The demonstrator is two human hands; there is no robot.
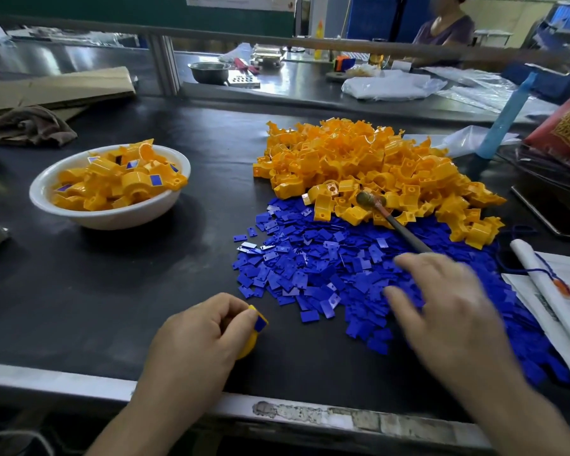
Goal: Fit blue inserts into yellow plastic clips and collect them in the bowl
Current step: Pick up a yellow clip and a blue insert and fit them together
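Observation:
My left hand [195, 337] is shut on a yellow clip [254, 330] with a blue insert on its face, held low over the black mat near the front edge. My right hand [448, 311] hovers, blurred, fingers spread, over the heap of blue inserts [310, 268] and holds nothing. Behind the inserts lies a big pile of yellow clips [359, 162]. A white bowl [112, 218] at the left holds several fitted clips.
A small mallet [389, 218] lies across both piles. Papers and a rolled sheet [547, 291] sit at the right, a cloth [33, 125] and cardboard at the back left. A person sits at the far bench. The table's metal edge [79, 380] runs along the front.

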